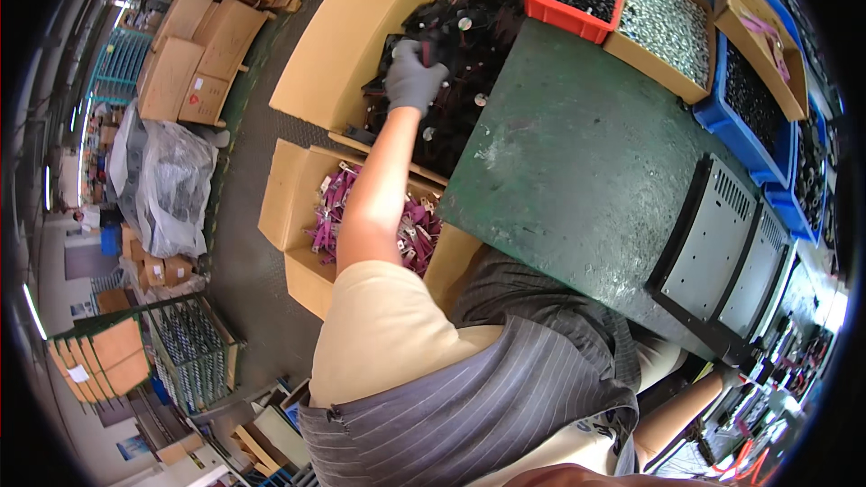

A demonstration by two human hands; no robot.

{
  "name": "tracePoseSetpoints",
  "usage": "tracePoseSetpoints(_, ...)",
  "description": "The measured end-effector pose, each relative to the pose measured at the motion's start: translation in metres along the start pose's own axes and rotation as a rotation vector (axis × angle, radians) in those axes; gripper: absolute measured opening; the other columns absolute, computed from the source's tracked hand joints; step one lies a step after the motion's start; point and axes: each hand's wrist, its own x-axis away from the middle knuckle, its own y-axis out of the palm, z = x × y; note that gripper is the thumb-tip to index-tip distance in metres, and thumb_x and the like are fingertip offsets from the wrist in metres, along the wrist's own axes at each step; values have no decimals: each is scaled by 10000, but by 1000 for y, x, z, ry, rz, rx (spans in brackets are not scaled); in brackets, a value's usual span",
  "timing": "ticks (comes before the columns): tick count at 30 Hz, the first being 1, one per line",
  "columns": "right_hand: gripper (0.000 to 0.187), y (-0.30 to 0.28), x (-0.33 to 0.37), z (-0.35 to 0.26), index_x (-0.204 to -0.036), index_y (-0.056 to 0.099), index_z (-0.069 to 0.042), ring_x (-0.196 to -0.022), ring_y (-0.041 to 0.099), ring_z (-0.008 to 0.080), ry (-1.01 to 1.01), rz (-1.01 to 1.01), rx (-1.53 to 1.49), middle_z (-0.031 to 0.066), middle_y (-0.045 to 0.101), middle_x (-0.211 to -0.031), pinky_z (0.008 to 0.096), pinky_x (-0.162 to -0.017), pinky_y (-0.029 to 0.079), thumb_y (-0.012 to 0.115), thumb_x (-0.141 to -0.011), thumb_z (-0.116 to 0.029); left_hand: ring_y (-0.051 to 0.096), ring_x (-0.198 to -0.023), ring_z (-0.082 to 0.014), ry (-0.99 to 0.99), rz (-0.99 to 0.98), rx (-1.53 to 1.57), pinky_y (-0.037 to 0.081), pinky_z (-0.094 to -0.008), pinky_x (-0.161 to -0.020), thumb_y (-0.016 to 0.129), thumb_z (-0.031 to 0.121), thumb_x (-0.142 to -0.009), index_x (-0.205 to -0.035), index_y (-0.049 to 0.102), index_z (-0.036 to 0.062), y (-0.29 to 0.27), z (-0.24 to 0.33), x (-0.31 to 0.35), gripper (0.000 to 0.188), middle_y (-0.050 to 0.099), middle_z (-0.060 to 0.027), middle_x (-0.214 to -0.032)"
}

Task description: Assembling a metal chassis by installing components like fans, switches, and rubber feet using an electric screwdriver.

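My left hand [415,81], in a grey glove, reaches into a large cardboard box [338,32] at the far left of the table. Its fingers and thumb close round a black part [440,36] with a touch of red beside it; blur hides its exact kind. Many dark parts with round silvery spots [465,122] lie heaped below. Far off at the lower right, my right hand [729,376] is by the end of a black frame with grey perforated panels [708,257], which rests on the green tabletop [559,144]. The right fingers are too small and dark to read.
A smaller carton [302,261] of purple-handled metal pieces sits under my left arm. Along the table's back edge are a red bin [591,27] of black pieces, a carton of silvery hardware [667,27] and blue bins [735,117]. Plastic-wrapped goods [171,189] stand across the aisle.
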Motion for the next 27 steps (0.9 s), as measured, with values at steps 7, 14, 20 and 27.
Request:
tracePoseSetpoints(7,358,-1,-9,-21,-1114,601,-9,-855,609,216,430,-109,-828,111,630,-884,318,-785,502,531,-840,-228,556,-972,-156,419,-266,932,458,-271,-838,684,134,-728,-1155,449,21,-98,112,38,501,560,-100,-1102)
tracePoseSetpoints(14,327,-65,-57,-90,-1179,567,-45,-1029,570,238,1143,-76,-1275,121,587,-1144,345,-921,437,414,-935,-200,540,-960,-119,670,-1199,838,437,-274,-859,613,189,-854,-1224,492,-8,-17,249,133,436,591,-39,-1070)
tracePoseSetpoints(20,389,-192,-59,-96,-1168,551,23,-933,576,164,1387,-149,-1583,111,609,-1063,279,-846,444,419,-949,-271,616,-956,-243,1187,-1030,215,465,-331,-821,521,307,-907,-1108,595,29,62,315,220,351,640,-159,-1021)
tracePoseSetpoints(27,297,-273,1,-71,-992,591,-3,-783,485,92,1293,-514,-1567,15,558,-853,234,-731,385,468,-907,-260,612,-754,-334,1568,-500,-342,461,-449,-634,471,405,-896,-922,663,134,92,383,259,333,640,-126,-760)
